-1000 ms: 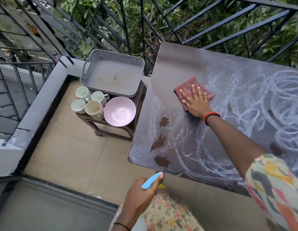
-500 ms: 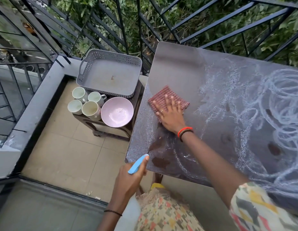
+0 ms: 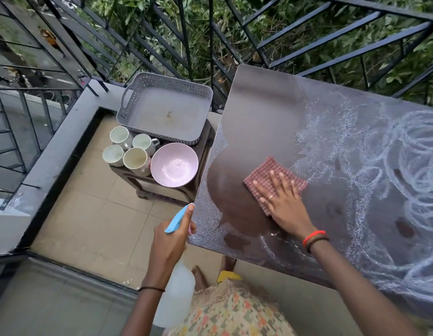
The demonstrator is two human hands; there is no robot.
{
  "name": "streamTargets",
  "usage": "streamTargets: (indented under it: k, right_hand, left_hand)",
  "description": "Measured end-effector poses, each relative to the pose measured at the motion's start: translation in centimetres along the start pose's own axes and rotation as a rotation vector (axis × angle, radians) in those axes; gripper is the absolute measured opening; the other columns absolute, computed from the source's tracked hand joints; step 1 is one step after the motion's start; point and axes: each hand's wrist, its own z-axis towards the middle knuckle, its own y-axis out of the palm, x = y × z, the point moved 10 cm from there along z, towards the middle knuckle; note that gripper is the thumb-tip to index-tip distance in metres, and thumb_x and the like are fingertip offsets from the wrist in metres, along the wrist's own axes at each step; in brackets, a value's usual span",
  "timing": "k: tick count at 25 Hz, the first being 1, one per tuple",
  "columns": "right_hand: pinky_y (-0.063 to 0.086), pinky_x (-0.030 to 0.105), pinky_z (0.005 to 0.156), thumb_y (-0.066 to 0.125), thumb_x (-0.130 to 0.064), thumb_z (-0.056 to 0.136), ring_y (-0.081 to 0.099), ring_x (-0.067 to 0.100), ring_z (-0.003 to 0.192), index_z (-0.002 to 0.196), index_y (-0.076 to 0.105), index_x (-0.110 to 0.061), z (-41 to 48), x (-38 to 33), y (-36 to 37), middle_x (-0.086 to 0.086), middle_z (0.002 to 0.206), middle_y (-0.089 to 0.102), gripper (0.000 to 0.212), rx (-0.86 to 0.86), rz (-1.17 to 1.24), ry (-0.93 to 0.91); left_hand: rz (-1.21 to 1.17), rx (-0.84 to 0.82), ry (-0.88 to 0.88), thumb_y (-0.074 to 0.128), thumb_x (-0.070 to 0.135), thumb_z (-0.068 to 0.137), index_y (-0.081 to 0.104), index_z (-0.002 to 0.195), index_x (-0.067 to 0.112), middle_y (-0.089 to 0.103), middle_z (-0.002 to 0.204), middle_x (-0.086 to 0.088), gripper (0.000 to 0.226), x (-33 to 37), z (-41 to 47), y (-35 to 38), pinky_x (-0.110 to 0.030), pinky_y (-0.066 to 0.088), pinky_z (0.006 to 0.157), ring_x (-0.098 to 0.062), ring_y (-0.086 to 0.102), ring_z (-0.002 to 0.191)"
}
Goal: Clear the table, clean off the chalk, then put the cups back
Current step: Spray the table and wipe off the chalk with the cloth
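Your flat right hand (image 3: pixel 285 207) has slid the cloth (image 3: pixel 266 170) right, so press on into the chalk (image 3: pixel 409 141) while your left hand (image 3: pixel 171 238) grips the bottle (image 3: pixel 174 301) and cups (image 3: pixel 136 161) wait on the stool (image 3: pixel 205 144)

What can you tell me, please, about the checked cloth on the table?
The cloth is a red-and-white checked woven fabric, folded into a rough square. It lies flat on the dark table, near its left end, where the wiped area meets the chalk. The right hand presses on its near half, fingers spread and straight.
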Motion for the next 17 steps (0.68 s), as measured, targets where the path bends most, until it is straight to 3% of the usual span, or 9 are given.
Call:
streamTargets:
  k: [3,8,10,12,17]
  right_hand:
    - [0.002,0.051,0.116,0.004,-0.056,0.093,-0.001,0.032,0.147,0.143,-0.003,-0.049,6.8,1.1,-1.8,0.006,0.161,0.000,0.051,-0.008,0.024,0.080]
    - [-0.005,0.052,0.115,0.013,-0.049,0.099,-0.006,0.035,0.146,0.148,0.004,-0.046,14.8,-7.0,-2.8,0.010,0.160,-0.005,0.049,-0.026,0.015,-0.030]
    - [-0.001,0.054,0.116,0.008,-0.050,0.096,-0.002,0.037,0.146,0.148,0.009,-0.045,13.7,-10.9,-1.9,0.012,0.160,0.000,0.052,-0.014,0.009,-0.136]
    - [0.006,0.056,0.117,0.015,-0.048,0.096,0.005,0.037,0.146,0.148,0.016,-0.043,10.5,-13.4,-0.7,0.013,0.159,0.008,0.052,0.003,0.016,-0.232]
    - [0.014,0.051,0.112,0.022,-0.046,0.099,0.016,0.033,0.145,0.149,0.017,-0.043,2.5,-11.8,0.2,0.011,0.158,0.018,0.050,0.069,0.012,-0.297]
  left_hand:
    - [-0.029,0.014,-0.020,0.059,0.054,0.089,0.054,0.048,0.011,0.069,0.066,-0.010,0.060,-0.5,-0.2,-0.3,-0.031,0.047,0.055,-0.018,0.048,0.039]
    - [-0.047,0.046,-0.045,0.059,0.055,0.089,0.053,0.048,0.012,0.070,0.064,-0.004,0.060,-1.3,0.3,-1.0,-0.032,0.047,0.056,-0.021,0.047,0.039]
    - [-0.032,0.063,-0.034,0.059,0.056,0.089,0.053,0.046,0.015,0.068,0.064,-0.010,0.060,-1.1,0.8,-1.3,-0.034,0.049,0.056,-0.022,0.046,0.039]
    - [-0.027,0.070,-0.023,0.058,0.057,0.089,0.054,0.048,0.013,0.067,0.065,-0.012,0.060,-0.7,1.0,-1.5,-0.035,0.050,0.057,-0.022,0.047,0.039]
    - [-0.048,0.108,-0.027,0.056,0.057,0.089,0.056,0.055,0.004,0.070,0.067,-0.010,0.063,0.2,1.5,-1.9,-0.032,0.047,0.057,-0.019,0.049,0.039]
